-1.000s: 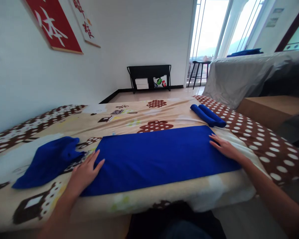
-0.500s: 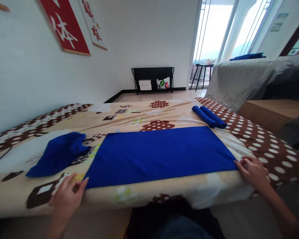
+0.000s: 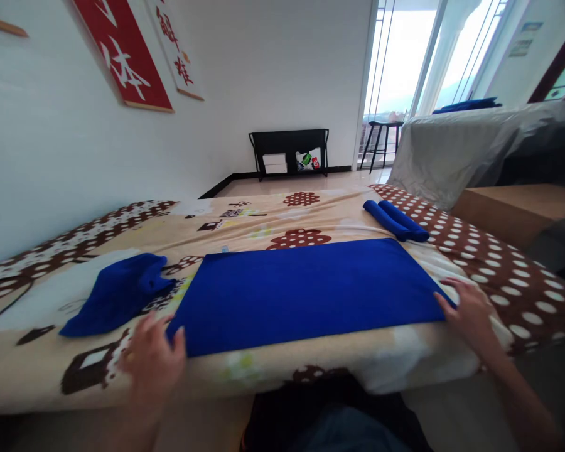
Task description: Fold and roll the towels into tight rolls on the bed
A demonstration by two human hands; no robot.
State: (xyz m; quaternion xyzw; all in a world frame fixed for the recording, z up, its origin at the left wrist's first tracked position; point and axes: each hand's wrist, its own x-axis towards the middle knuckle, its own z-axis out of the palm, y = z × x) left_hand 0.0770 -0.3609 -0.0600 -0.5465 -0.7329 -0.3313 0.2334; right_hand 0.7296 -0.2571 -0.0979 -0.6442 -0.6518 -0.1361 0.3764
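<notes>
- Left hand (image 3: 155, 358), half-open, empty, is shifting toward three o'clock.
- Flat blue rectangular cloth (image 3: 306, 292) is stretching nine-to-three o'clock between hands.
- Right hand (image 3: 471, 311), open, empty, is meeting its four-o'clock corner.

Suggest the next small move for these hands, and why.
I'd probably pinch the near corners of the spread blue cloth: it lies almost flat, its near edge runs fairly straight, and the left hand and right hand are at those corners, fingers open.
</notes>
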